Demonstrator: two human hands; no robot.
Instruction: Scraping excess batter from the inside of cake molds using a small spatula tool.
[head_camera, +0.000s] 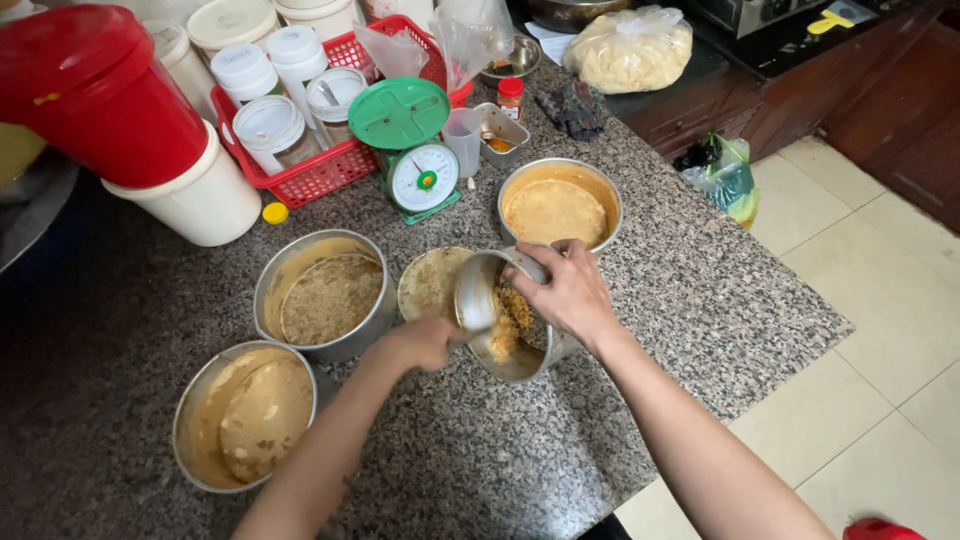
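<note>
My right hand (568, 290) grips the rim of a small metal pot (505, 318), fingers curled over its upper edge, and holds it tipped on its side so that its mouth faces toward my left. The pot sits right between my two hands, low over the speckled stone desk (690, 300), and I can see browned crumbly mix (510, 318) clinging to its inner wall. My left hand (425, 340) is closed, at the pot's mouth, just to the left of it; it seems to hold a tool that reaches inside, but the hand hides the handle and I cannot tell what it is. The pot's axis, from base to mouth, runs roughly from right hand to left hand, across my body. Touching or just behind the pot's mouth, beyond my left hand, lies a round flat metal lid (430, 282) smeared with paste. Further left of my left hand stand two larger metal pots, one (322, 295) with a coarse brownish mass and a nearer one (245, 415) with tan paste. Beyond my right hand sits a fourth pot (558, 205) of smooth paste, and past that a green kitchen scale (410, 150).
</note>
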